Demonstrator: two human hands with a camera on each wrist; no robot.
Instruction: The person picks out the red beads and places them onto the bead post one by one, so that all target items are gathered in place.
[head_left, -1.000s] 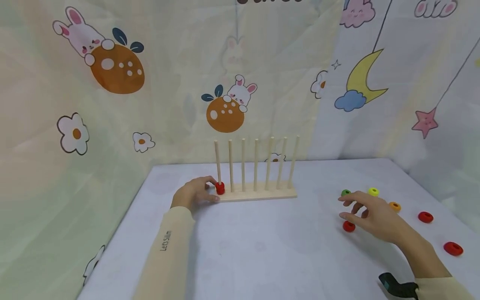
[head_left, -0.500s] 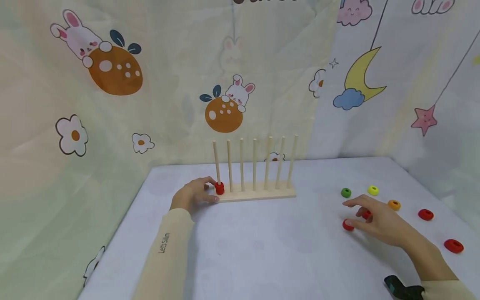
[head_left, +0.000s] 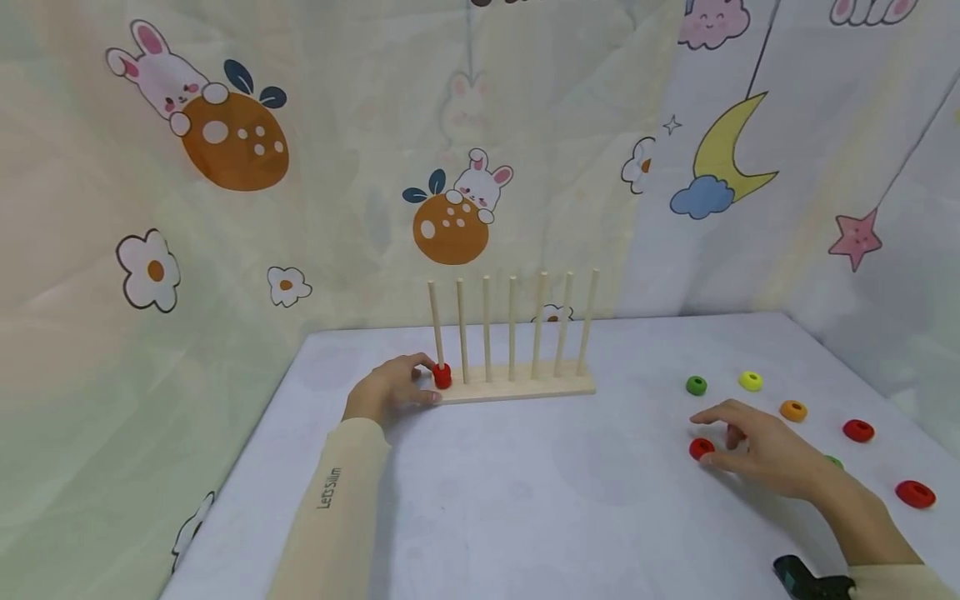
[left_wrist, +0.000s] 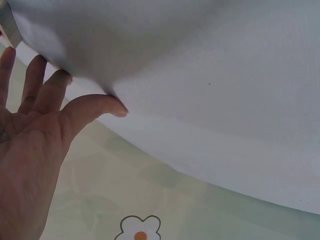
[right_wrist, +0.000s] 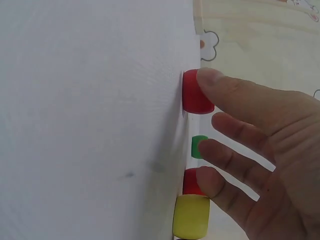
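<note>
A wooden peg rack (head_left: 517,389) with a row of upright pegs stands toward the back of the table. Red beads (head_left: 442,377) sit low on its leftmost peg. My left hand (head_left: 386,388) holds the rack's left end, thumb at the front edge and fingers behind. On the right, my right hand (head_left: 768,446) hovers low with its thumb against a loose red bead (head_left: 701,449). The right wrist view shows that thumb overlapping the same red bead (right_wrist: 196,95), while the index finger stays apart from it.
Around the right hand lie a green bead (head_left: 696,385), a yellow bead (head_left: 751,381), an orange bead (head_left: 793,410) and two red beads, one farther (head_left: 858,430) and one nearer (head_left: 915,494). Another green bead (head_left: 833,461) is partly hidden behind the wrist. A printed cloth hangs behind.
My right hand has come down and toward me, its thumb reaching the loose red bead. The green bead by its fingertips is now fully uncovered. My left hand stays at the rack.
</note>
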